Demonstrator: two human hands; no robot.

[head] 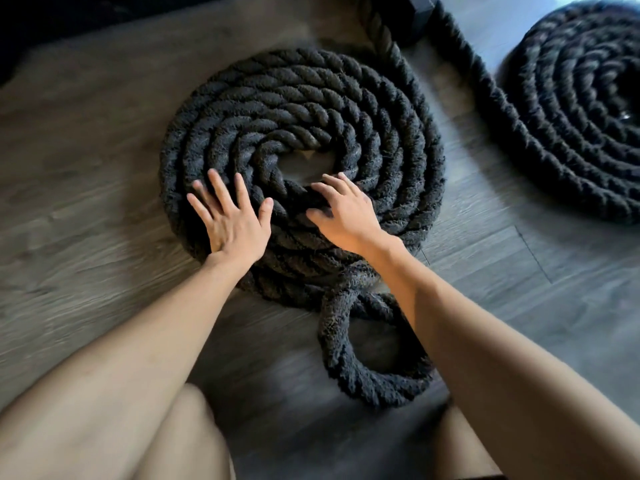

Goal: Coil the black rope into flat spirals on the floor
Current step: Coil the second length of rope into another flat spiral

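Observation:
A thick black rope lies in a flat spiral [301, 98] on the wooden floor [86, 150], with a small bare gap at its centre. My left hand [232, 220] rests flat, fingers spread, on the spiral's near-left turns. My right hand [343, 213] lies on the inner turns near the centre, its fingers slightly bent over the rope. A loose loop of rope [349, 362] sticks out from the spiral's near edge, towards my knees. A second flat spiral [571, 109] lies at the right.
A stretch of rope [381, 29] runs from the first spiral's far edge up to a dark block [420, 12] at the top. My bare knees [194, 438] fill the bottom of the view. Bare floor lies to the left.

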